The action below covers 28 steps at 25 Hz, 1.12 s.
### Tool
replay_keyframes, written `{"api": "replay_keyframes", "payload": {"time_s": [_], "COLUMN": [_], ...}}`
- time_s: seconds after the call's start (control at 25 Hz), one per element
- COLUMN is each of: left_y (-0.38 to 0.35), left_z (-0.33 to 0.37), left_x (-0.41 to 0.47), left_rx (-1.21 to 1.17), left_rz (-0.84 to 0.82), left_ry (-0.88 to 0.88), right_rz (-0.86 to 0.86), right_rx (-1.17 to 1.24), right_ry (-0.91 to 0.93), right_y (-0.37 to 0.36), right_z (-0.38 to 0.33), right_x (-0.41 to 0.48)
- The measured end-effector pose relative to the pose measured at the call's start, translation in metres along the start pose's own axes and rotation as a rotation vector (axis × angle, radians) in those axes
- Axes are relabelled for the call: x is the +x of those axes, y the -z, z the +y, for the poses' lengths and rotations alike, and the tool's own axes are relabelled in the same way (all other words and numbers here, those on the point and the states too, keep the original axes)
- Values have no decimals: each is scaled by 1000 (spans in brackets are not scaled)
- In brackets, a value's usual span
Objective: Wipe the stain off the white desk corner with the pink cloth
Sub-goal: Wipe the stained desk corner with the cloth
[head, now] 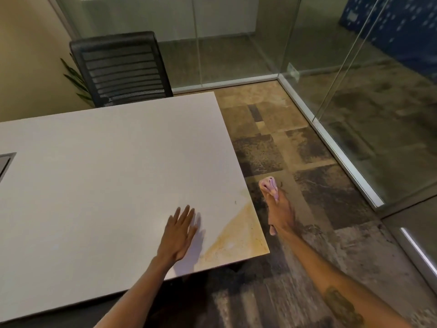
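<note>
Head view, looking down on the near right corner of a white tabletop (106, 174).

Stain (236, 240) — a yellow-orange wash across the corner, roughly triangular, running along the right edge and down to the near edge; a small dark speck sits just above it.

Left hand (178, 234) — flat above or on the tabletop just left of the stain, palm down, fingers spread and straight, holding nothing; its shadow falls toward the stain. Whether the palm actually presses the surface cannot be told.

Right hand (280, 214) — off the tabletop, out over the floor (307, 185) just beside the right edge, level with the upper end of the stain. Its fingers are closed around the pink cloth (268, 185), which is bunched and sticks out beyond the fingertips. The cloth is clear of the tabletop and of the stain.

Other items — a black mesh-backed chair (120, 67) at the far side, green plant leaves (73, 76) behind it, glass partition walls (236, 43) beyond, and a grey inset panel (6, 163) at the left border.
</note>
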<state>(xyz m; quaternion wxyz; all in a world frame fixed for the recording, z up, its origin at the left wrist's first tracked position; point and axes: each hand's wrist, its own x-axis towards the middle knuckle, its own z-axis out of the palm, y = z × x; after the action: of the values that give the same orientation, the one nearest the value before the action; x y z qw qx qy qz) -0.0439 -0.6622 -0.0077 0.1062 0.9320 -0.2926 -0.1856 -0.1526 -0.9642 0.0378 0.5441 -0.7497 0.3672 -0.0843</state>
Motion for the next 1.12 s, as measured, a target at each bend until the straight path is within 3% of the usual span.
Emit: {"api": "replay_keyframes", "payload": {"time_s": [0.16, 0.4, 0.56, 0.8, 0.92, 1.04, 1.12], "left_y": [-20, -45, -58, -73, -77, -79, -80], "left_z": [-49, -56, -62, -67, -62, -63, -65], "left_x": [-1, 6, 8, 14, 19, 20, 21], "left_rx": [165, 78, 74, 88, -30, -36, -73], "left_rz": [12, 50, 165, 266, 313, 357, 341], "left_ry": [51, 62, 52, 53, 44, 19, 13], "right_rz": [-41, -418, -439, -457, -465, -575, -643], "right_rx": [-286, -779, -998, -1035, -1097, -1045, -949], "right_ry": [253, 573, 715, 774, 843, 938, 892], "right_y": [-37, -54, -58, -67, -74, -76, -75], "right_z": [0, 52, 69, 69, 51, 42, 44], "right_x": [32, 52, 71, 107, 127, 144, 148]}}
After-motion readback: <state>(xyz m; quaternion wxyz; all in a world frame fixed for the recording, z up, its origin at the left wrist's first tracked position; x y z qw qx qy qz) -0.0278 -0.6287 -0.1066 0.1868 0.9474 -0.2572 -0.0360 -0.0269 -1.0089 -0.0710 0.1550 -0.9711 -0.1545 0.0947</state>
